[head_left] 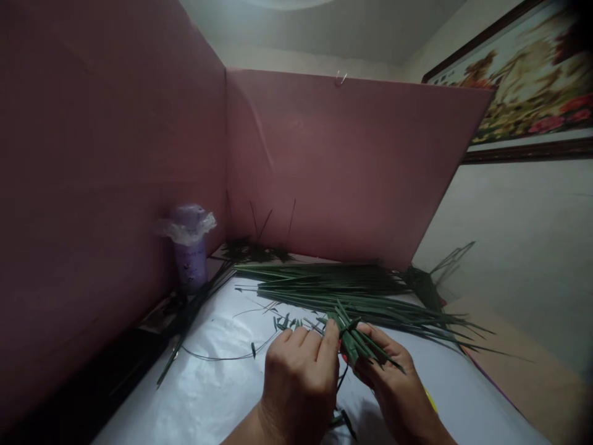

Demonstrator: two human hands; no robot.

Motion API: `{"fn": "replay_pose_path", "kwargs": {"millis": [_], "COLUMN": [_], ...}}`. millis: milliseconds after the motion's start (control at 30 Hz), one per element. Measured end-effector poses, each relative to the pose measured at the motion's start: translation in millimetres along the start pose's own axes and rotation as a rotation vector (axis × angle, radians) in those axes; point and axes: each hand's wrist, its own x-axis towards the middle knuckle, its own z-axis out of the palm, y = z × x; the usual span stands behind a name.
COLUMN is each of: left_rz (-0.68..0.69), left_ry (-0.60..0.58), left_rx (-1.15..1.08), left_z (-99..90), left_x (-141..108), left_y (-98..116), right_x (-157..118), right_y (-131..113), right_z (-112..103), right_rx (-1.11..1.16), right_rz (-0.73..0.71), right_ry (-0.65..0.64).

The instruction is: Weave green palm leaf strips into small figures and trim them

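Observation:
A knotted or woven piece of green leaf strips point(353, 339) is in front of me, its loose ends fanning out up and to the right. My right hand point(396, 377) holds it from the right, thumb and fingers around its lower side. From the left, my left hand point(300, 374) is closed against the piece, index finger and thumb at its edge; what exactly the fingers pinch is hidden. A small red bit shows between the hands, its kind unclear. Cut leaf scraps point(286, 322) lie just beyond the left hand, and more leaf hangs or lies below the hands.
Long green leaf strips point(324, 287) lie across the back of the white table point(222, 352). At the left stands a purple bottle or cup point(191, 253) with clear plastic around it. Pink panels point(347, 167) close off the left and back. Several small leaf figures point(254, 250) with thin stalks sit at the back.

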Motion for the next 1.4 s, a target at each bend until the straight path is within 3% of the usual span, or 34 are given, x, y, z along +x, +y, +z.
{"fn": "replay_pose_path", "kwargs": {"millis": [133,200,367,467,600,700,933,1167,1233,1400], "left_rz": [-0.061,-0.138,-0.492,-0.720,-1.023,-1.172,-1.302,-1.304,-1.309,-1.232], "left_ry": [-0.033,-0.111,-0.410,-0.471,-0.548,-0.567,-0.555,-0.590,-0.605,-0.623], "left_rx": [-0.081,-0.175,-0.554,-0.763,-1.110,-1.297,-1.571,-1.543,-1.496,-1.392], "left_z": [2.1,1.5,-3.1,-1.7,5.2,9.9,14.6,14.8,14.5,13.3], "left_x": [-1,-1,1,3,7,9,3,3,4,5], "left_y": [1,1,2,1,-1,-5,-11,-9,-7,-2], "right_x": [0,0,0,3,4,2,-3,0,1,-1], "right_y": [-4,-7,-13,-11,-11,-16,-20,-15,-15,-13], "right_z": [5,8,11,10,8,6,5,-1,-2,-3], "right_rx": [0.008,-0.008,-0.062,-0.076,-0.097,-0.161,-0.359,-0.633,-0.645,-0.656], "right_rz": [0.025,0.047,0.126,0.115,0.064,-0.005,-0.211,-0.631,-0.649,-0.517], "right_ry": [0.005,-0.005,-0.064,-0.104,-0.057,-0.045,-0.010,-0.009,0.015,0.118]}}
